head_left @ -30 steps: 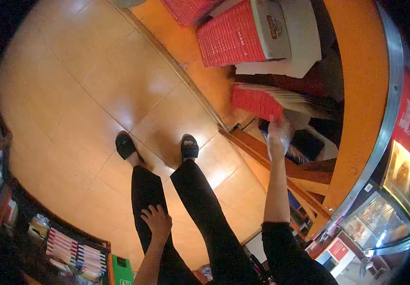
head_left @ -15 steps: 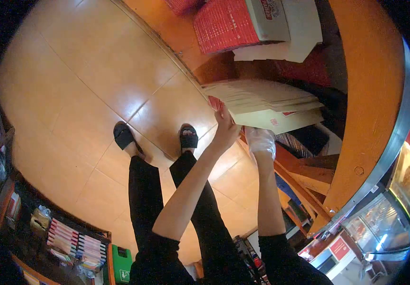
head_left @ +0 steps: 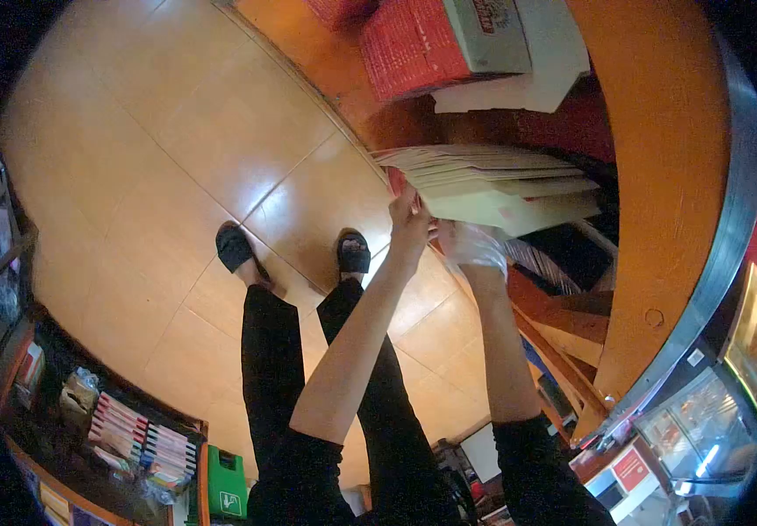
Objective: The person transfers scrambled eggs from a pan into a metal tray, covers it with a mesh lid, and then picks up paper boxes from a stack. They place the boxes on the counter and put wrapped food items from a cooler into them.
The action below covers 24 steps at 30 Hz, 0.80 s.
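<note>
A thick stack of flat, off-white card sheets [head_left: 492, 188] with red print, perhaps folded cartons, lies on the shelf under the counter, its layers fanned apart. My left hand [head_left: 409, 217], bare, is closed on the near left corner of the stack, by a red printed part. Just to its right, my right hand [head_left: 473, 245] wears a clear plastic glove. It sits at the stack's lower edge, blurred, with its fingers mostly hidden by the sheets.
Red-and-white printed boxes [head_left: 422, 48] are piled farther back on the shelf. An orange counter [head_left: 659, 193] with a metal edge curves along the right. Behind my feet stand a green bin [head_left: 226, 482] and a low shelf of packets [head_left: 120, 421]. Tiled floor [head_left: 150, 175] spreads left.
The sheets have fanned farther apart, showing more separate edges. My right hand has shifted slightly left toward my left hand, which stays at the stack's corner. The view has turned a little.
</note>
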Tool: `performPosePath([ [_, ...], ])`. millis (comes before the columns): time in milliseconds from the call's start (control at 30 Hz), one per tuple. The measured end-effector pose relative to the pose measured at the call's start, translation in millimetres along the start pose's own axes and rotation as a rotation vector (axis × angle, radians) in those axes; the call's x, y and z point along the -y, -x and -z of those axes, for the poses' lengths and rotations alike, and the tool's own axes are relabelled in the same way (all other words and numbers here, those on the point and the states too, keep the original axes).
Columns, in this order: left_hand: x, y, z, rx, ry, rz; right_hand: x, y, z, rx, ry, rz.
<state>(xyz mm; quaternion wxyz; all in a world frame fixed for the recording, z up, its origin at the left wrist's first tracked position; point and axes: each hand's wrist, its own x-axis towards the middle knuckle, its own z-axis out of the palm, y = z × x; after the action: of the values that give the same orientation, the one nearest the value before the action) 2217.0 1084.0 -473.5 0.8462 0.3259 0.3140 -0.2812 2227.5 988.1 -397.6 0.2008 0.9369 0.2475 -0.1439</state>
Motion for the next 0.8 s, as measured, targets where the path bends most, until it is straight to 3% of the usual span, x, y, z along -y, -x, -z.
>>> performPosePath([
  [100, 10.1, 6.1, -9.6, -0.051, -0.017, -0.017, -9.1, 16.3, 12.7, -0.128, -0.04, -0.04],
  [167, 15.7, 6.8, -9.3, -0.027, 0.006, 0.008, -9.0, 29.7, 26.7, -0.106, -0.143, -0.161],
  [300, 29.5, -5.8, 10.1, 0.175, 0.245, -0.003, -3.4, 57.8, 59.0, 0.068, -0.043, -0.082],
  [367, 52.3, -12.7, 25.4, 0.133, -0.42, -0.499, 10.8, 66.8, 86.0, 0.106, -0.089, -0.065],
  [433, 51.2, 3.8, 29.7, 0.157, -0.558, -0.534, 29.1, 61.1, 130.7, 0.316, -0.307, -0.157],
  [467, 42.0, 42.6, 35.2, 0.211, -0.268, -0.346, 39.1, 53.5, 159.5, 0.416, -0.421, -0.208],
  [500, 29.5, 83.0, 39.5, 0.212, 0.031, -0.162, 46.0, 36.5, 198.3, 0.672, -0.434, -0.197],
  [533, -3.6, 146.6, 41.1, 0.209, 0.421, 0.005, 58.9, 33.7, 218.8, 0.65, -0.52, -0.236],
  [567, -35.6, 195.8, 48.1, 0.132, 0.351, 0.088, 71.6, 30.7, 239.5, 0.628, -0.605, -0.273],
  [600, -55.2, 234.6, 62.1, 0.102, 0.518, 0.072, 87.8, 45.0, 248.8, 0.407, -0.713, -0.189],
  [633, -103.9, 278.6, 52.7, 0.072, 0.782, 0.182, 102.2, 46.7, 257.9, 0.575, -0.912, -0.216],
  [667, -117.8, 311.5, 59.5, 0.082, 0.791, 0.118, 121.4, 54.3, 276.2, 0.452, -0.922, -0.114],
  [733, -143.1, 347.6, 82.0, 0.009, 0.609, 0.212, 141.9, 55.1, 326.9, 0.369, -0.96, 0.057],
  [800, -185.2, 378.0, 74.0, -0.189, 0.29, 0.193, 149.2, 53.0, 385.5, 0.467, -1.029, 0.202],
])
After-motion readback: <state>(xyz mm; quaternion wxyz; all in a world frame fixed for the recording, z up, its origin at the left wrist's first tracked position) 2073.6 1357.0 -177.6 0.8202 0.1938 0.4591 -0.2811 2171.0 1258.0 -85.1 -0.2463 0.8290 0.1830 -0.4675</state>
